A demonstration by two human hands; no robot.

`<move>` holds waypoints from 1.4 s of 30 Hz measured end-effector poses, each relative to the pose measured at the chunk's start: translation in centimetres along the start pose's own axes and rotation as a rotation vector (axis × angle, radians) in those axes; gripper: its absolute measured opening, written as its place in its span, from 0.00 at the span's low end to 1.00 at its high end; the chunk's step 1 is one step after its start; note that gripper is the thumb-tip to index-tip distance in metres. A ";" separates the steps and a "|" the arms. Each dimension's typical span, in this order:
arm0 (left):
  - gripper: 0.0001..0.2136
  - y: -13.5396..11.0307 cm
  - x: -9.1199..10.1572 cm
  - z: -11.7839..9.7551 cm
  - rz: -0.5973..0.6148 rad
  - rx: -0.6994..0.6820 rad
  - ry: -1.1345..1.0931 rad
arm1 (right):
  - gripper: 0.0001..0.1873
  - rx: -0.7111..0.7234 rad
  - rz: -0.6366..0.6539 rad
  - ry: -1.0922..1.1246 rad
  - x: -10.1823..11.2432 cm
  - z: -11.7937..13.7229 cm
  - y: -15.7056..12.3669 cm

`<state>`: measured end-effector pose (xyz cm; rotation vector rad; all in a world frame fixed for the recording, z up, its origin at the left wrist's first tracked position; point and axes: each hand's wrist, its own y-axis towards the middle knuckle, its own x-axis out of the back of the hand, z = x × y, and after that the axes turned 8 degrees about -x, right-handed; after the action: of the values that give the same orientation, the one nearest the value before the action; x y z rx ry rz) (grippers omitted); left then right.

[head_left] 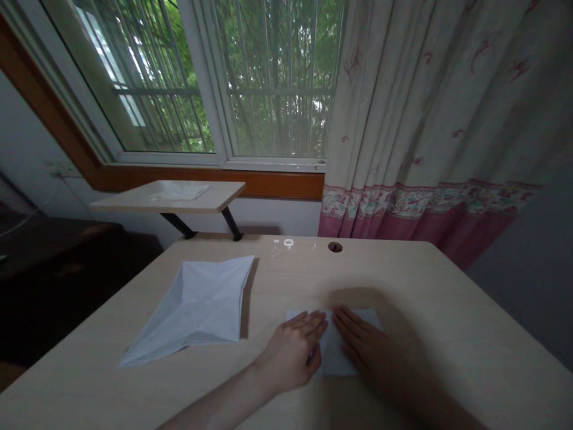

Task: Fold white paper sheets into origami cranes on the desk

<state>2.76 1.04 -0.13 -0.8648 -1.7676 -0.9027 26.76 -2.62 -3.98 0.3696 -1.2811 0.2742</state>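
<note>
A small, pale, rectangular sheet that looks like folded paper (pixel 332 352) lies flat on the desk in front of me. My left hand (pixel 298 349) rests on its left side, fingers laid out on the surface and thumb bent underneath. On the right side of the sheet lies my right hand (pixel 364 346), its fingers stretched flat and pointing toward the far edge. The fingertips of both hands are close together near the sheet's top middle. Much of the sheet is hidden under my hands.
Left of my hands, a larger creased white folded piece (pixel 201 301) sits on the desk (pixel 277 286). A raised shelf (pixel 215 200) bearing a white item stands at the back left. A cable hole (pixel 335 246) is near the back edge. Beyond are a window and a curtain (pixel 403 149).
</note>
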 end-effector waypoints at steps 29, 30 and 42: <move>0.32 -0.4 -1.4 0.5 0.115 0.155 0.088 | 0.45 -0.103 0.266 0.066 3.0 -0.4 0.3; 0.32 -0.5 -1.3 0.6 0.125 0.152 0.075 | 0.45 -0.107 0.274 0.068 3.1 -0.5 0.2; 0.39 -0.9 -0.7 0.9 0.155 0.091 0.037 | 0.44 -0.150 0.249 0.057 2.5 -0.5 0.1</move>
<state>1.88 1.27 -1.16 -0.9062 -1.6720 -0.7274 27.86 -2.36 -1.71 0.0731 -1.2835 0.3936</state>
